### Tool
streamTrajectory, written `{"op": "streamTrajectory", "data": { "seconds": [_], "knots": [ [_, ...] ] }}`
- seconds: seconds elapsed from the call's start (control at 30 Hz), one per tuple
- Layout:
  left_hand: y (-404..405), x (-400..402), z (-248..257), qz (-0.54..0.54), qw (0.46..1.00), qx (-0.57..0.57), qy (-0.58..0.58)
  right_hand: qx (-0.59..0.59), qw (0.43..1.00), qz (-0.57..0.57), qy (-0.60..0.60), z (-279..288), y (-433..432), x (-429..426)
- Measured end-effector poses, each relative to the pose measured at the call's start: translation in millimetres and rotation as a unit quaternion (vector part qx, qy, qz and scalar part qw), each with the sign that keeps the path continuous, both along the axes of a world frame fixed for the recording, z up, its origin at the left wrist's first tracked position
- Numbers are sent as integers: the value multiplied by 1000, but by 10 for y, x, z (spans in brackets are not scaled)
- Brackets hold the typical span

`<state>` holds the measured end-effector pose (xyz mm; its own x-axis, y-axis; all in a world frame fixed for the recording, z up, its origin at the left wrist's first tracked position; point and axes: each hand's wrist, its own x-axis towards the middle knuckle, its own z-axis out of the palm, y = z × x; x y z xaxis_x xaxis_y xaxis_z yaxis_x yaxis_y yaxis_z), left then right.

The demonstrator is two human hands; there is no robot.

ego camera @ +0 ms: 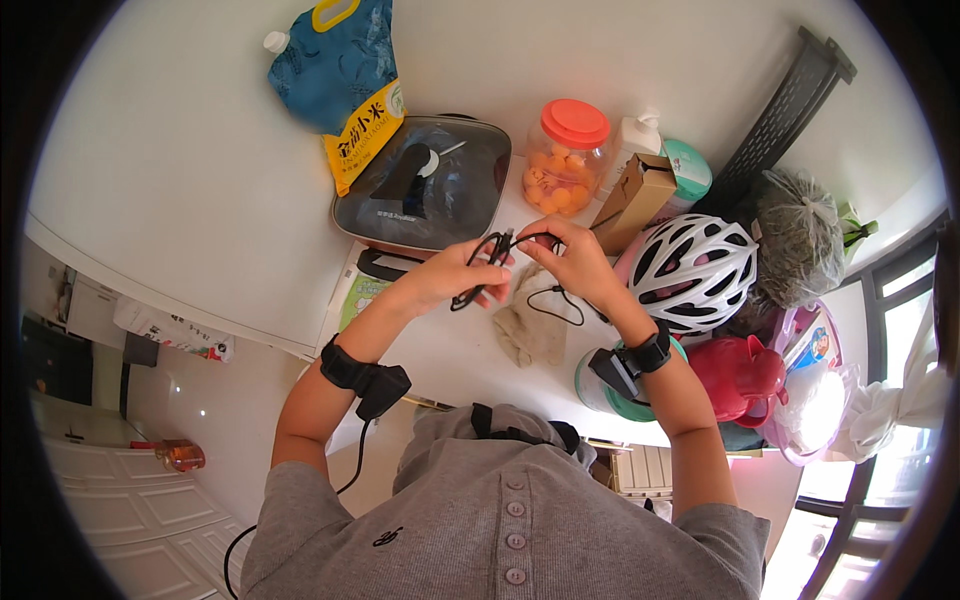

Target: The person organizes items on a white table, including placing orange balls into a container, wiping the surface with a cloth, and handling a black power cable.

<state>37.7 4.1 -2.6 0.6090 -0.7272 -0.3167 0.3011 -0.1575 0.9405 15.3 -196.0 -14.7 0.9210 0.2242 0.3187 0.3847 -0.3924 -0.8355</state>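
Observation:
A thin black cable (480,289) with a plug at one end is looped in my left hand (457,276). My left fingers are curled around the coil. My right hand (568,253) pinches another stretch of the same cable, just right of the coil. From the right hand a loose loop hangs down over a crumpled beige cloth (531,322) on the white table (457,349). Both hands are above the table, close together. Behind the left hand stands an electric pan with a dark glass lid (442,191).
Along the back are a blue and yellow millet bag (345,90), a red-lidded jar of orange balls (559,180) and a cardboard box (634,199). A white bicycle helmet (694,274), a red plastic watering can (739,379) and a green-lidded tub (600,382) crowd the right.

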Motion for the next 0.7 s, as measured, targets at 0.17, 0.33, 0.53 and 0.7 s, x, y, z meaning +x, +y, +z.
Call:
{"op": "streamTrajectory", "data": {
  "seconds": [0.17, 0.33, 0.53, 0.7],
  "knots": [
    [28, -41, 26, 59, 998, -23, -10, -55, 990, -7, -132, -66, -25, 47],
    [137, 34, 133, 164, 967, -189, -49, -97, 995, 7, -15, -128, -102, 98],
    [213, 151, 136, 199, 939, -275, -54, 141, 983, 72, 99, -365, -97, 178],
    [128, 55, 81, 197, 941, -270, -60, 157, 952, 118, 234, -174, -5, 65]
  ]
}}
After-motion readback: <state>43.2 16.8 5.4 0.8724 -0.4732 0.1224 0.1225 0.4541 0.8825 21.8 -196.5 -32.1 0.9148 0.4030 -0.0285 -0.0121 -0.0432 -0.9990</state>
